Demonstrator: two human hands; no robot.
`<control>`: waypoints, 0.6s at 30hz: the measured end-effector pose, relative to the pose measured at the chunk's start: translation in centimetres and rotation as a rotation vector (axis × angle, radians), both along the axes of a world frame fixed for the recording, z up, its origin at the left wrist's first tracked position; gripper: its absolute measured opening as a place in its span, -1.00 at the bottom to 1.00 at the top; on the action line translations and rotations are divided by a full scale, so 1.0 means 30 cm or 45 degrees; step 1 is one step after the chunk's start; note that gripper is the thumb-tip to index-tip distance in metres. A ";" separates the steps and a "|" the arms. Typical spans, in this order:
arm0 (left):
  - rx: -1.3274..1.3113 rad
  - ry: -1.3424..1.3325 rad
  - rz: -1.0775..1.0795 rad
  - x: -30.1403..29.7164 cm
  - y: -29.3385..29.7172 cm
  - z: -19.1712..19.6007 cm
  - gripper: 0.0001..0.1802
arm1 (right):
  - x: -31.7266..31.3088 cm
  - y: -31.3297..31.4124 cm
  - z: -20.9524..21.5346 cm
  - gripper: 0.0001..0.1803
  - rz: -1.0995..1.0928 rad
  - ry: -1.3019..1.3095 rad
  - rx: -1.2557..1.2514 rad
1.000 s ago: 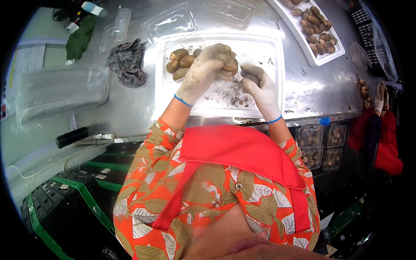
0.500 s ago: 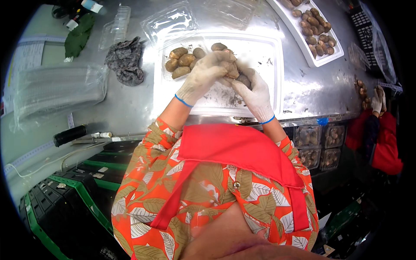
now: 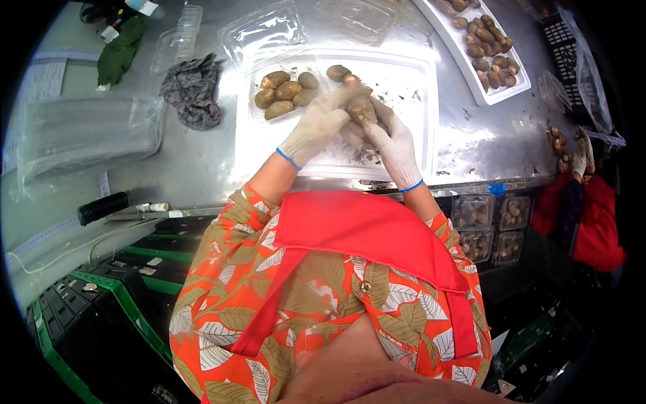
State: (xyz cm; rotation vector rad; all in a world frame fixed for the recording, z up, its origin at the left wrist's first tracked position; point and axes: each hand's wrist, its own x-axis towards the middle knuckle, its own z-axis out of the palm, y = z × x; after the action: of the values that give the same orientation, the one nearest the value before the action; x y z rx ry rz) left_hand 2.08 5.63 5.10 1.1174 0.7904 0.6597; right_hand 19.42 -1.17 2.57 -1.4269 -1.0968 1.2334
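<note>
White-gloved left hand (image 3: pixel 321 123) and right hand (image 3: pixel 398 147) have come together, so both now grip one brown root (image 3: pixel 362 110) between them.

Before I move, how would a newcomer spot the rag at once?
On the metal table, find the white tray below the left hand and right hand. Between its left side and the bag lies the crumpled rag. Dark grey cloth sets it apart from the bag and clear box nearby, both see-through plastic.
</note>
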 end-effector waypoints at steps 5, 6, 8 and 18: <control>-0.079 -0.024 -0.053 -0.008 0.005 -0.015 -0.35 | 0.008 0.006 0.002 -0.27 -0.002 0.027 -0.008; -0.092 -0.041 -0.059 -0.008 0.006 -0.015 -0.36 | 0.007 0.007 0.007 -0.27 -0.008 0.051 -0.053; -0.054 -0.052 -0.076 -0.013 0.004 -0.041 -0.34 | 0.006 0.006 0.015 -0.28 -0.021 0.098 -0.141; 0.113 0.199 0.317 -0.056 0.060 -0.001 -0.28 | 0.010 -0.003 0.003 -0.28 0.027 0.158 -0.140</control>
State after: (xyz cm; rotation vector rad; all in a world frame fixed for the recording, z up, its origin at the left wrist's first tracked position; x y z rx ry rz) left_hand 0.39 7.44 5.06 1.1711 1.0542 0.8289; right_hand 19.71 -1.27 2.65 -1.4032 -0.9751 1.3968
